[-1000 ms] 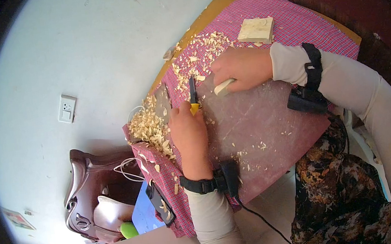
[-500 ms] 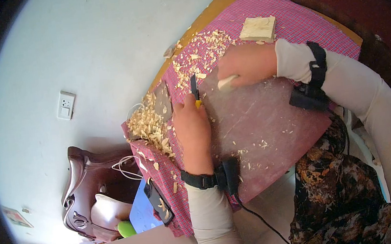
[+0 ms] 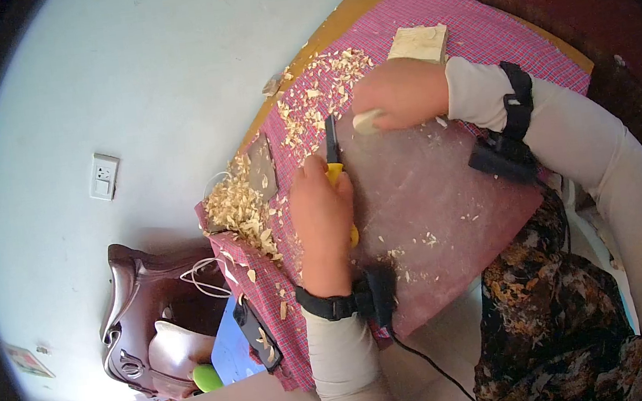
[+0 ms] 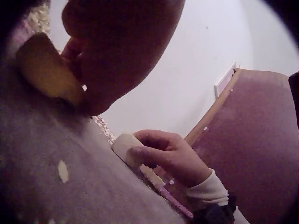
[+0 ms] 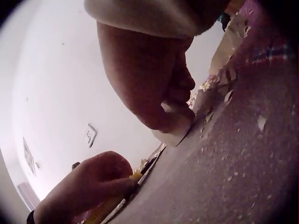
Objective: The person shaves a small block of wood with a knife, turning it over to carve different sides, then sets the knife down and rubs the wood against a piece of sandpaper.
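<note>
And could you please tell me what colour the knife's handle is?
The handle is yellow, showing best in the head view.

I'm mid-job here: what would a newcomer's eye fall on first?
Probably the yellow-handled knife in the left hand, its dark blade pointing forward. Next, the pale wood piece gripped by the right hand near the far end of the dusty board. The heap of wood shavings left of the left hand also stands out.
</note>
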Available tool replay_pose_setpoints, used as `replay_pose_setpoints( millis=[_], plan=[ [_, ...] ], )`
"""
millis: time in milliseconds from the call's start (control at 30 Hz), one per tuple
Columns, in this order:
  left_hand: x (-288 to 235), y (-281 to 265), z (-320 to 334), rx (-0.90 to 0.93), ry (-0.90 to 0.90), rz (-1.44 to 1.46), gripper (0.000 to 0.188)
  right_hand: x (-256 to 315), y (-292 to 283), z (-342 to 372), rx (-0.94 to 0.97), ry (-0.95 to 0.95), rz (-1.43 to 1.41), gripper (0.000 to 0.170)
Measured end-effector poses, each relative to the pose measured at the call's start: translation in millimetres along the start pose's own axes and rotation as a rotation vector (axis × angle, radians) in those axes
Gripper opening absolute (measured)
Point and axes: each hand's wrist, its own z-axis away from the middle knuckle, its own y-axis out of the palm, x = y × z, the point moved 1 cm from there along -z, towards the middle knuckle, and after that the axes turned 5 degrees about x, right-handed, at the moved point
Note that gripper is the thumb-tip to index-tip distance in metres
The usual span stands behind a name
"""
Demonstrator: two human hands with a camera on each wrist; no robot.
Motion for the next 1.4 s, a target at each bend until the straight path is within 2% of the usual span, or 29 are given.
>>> replay_pose_setpoints(
  millis=[100, 167, 300, 367, 400, 600, 700, 767, 800, 900, 967, 1000, 1067, 1133, 1233, 1300, 1400],
  plan=[
    [0, -4, -1, 0.035, -0.024, -0.022, 0.021, -3, 2, -1, -0.072, 0.034, 0.121, 0.019],
    [-1, -4, -2, 0.031, -0.023, -0.023, 0.021, 9, 2, -2, 0.028, -0.08, -0.042, 0.02],
    [0, -2, -1, 0.022, 0.012, -0.031, 0.022, 9, -1, 2, -0.05, -0.104, -0.057, 0.019],
    [-1, -2, -1, 0.024, 0.012, -0.033, 0.022, 3, -5, 2, -0.074, 0.018, 0.076, 0.017],
    [-1, -3, -1, 0.026, 0.012, -0.036, 0.023, 3, -4, 2, -0.073, 0.015, 0.078, 0.017],
    [-4, -3, -2, 0.046, -0.004, -0.075, 0.024, 11, 3, -1, -0.08, -0.153, -0.018, 0.019],
    [-4, -3, -1, 0.044, 0.004, -0.069, 0.025, 5, -13, 6, -0.049, -0.113, -0.054, 0.021],
    [-3, -3, -1, 0.051, -0.01, -0.073, 0.024, 0, -22, 11, 0.12, 0.031, -0.019, 0.024],
    [-3, -2, -2, 0.058, -0.019, -0.076, 0.024, 0, -22, 11, 0.12, 0.028, -0.016, 0.024],
    [-4, -2, -4, 0.065, -0.031, -0.089, 0.024, 0, -17, 9, 0.089, -0.022, 0.019, 0.025],
    [-4, -2, -5, 0.048, -0.035, -0.099, 0.024, 5, -7, 1, 0.0, -0.118, -0.037, 0.024],
    [-4, 0, -4, 0.043, -0.04, -0.111, 0.024, 9, -2, -3, 0.023, -0.132, -0.012, 0.024],
    [0, 1, -2, 0.026, -0.038, -0.079, 0.024, 18, 3, -10, -0.052, -0.13, 0.013, 0.021],
    [2, 0, -1, 0.006, -0.038, -0.041, 0.025, 20, -3, -13, 0.017, -0.174, 0.087, 0.019],
    [4, 1, -1, 0.021, -0.088, 0.004, 0.025, 26, -18, -7, 0.165, -0.132, 0.177, 0.018],
    [4, 0, 1, -0.014, -0.052, 0.045, 0.022, 33, -31, 3, 0.258, 0.0, 0.184, 0.018],
    [7, 3, 1, -0.047, -0.057, 0.075, 0.02, 41, -37, 8, 0.309, 0.076, 0.219, 0.018]
  ],
)
